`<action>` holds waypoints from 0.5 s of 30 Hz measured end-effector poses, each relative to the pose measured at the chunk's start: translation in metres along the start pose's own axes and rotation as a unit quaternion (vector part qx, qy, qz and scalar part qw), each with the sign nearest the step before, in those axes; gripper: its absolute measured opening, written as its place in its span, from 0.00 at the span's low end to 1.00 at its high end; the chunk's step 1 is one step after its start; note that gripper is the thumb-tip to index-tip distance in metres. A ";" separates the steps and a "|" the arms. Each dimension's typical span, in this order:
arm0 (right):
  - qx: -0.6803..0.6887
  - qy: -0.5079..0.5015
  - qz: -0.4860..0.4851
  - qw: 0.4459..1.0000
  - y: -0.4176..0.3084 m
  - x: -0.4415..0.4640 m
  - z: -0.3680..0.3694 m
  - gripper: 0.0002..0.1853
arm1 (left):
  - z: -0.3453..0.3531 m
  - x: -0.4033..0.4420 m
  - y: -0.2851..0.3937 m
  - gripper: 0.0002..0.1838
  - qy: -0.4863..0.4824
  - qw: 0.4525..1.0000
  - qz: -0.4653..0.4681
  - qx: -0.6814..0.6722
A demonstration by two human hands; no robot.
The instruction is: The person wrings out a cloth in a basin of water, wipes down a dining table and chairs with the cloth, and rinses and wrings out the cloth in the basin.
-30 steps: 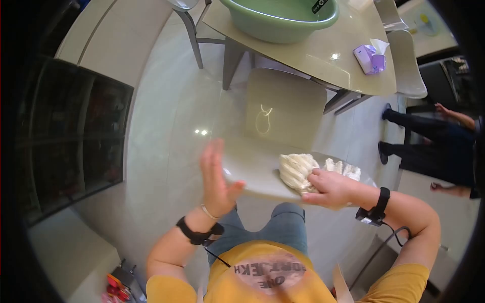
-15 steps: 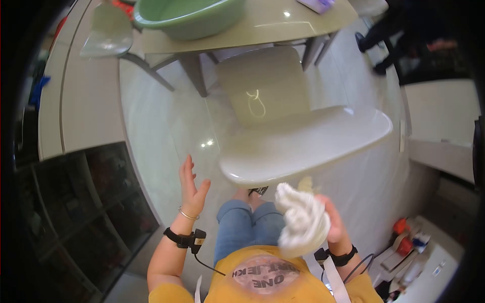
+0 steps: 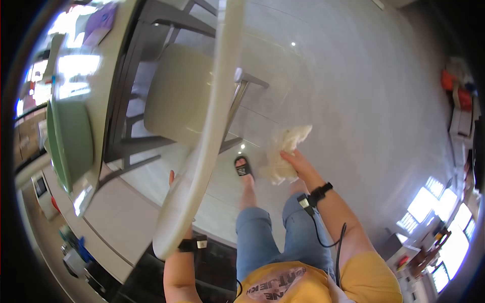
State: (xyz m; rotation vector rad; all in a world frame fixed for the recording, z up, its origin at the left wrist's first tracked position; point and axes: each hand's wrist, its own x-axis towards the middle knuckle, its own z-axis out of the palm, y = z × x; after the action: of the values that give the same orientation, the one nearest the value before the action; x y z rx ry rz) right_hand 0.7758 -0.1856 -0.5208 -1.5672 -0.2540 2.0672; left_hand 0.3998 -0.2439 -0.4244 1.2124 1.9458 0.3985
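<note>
Near, right of the legs, the right hand (image 3: 299, 164) grasps a crumpled, pale cloth (image 3: 292, 140) above the floor (image 3: 353, 96). The cloth is bunched with loose ends; gathering those into the palm would probably keep them from trailing, and a firm yet gentle hold should suit such soft stuff. Near left, the left hand (image 3: 172, 178) is mostly hidden behind the upright back of the chair (image 3: 196, 174), so whether it touches the chair or is closed, I cannot tell. Keeping the cloth well apart from that edge, and the left fingers clear of it, seems wise. Farther left, a green basin (image 3: 77, 139) sits on the table (image 3: 107, 76).

Half a second ago the left hand was in plain view, spread and holding nothing, and the cloth was nearer the shirt. The view has turned, putting the basin at far left.
</note>
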 end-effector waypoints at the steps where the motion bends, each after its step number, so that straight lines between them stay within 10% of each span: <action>1: -0.089 -0.003 -0.043 0.995 -0.003 0.020 0.009 0.25 | -0.003 0.014 0.003 0.38 -0.008 1.000 0.015 0.012; 9: -0.547 0.090 -0.313 0.771 -0.105 0.160 0.074 0.18 | -0.002 0.057 0.010 0.39 -0.068 0.993 0.072 0.058; 15: -0.521 0.110 -0.258 0.806 -0.068 0.157 0.103 0.14 | -0.020 0.051 0.002 0.39 -0.088 0.993 0.057 0.054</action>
State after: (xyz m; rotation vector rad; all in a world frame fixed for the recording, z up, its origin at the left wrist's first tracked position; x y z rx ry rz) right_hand 0.6702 -0.0307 -0.5897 -1.9456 -1.7397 1.2727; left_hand 0.3741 -0.1963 -0.4342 1.3849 1.7713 0.2373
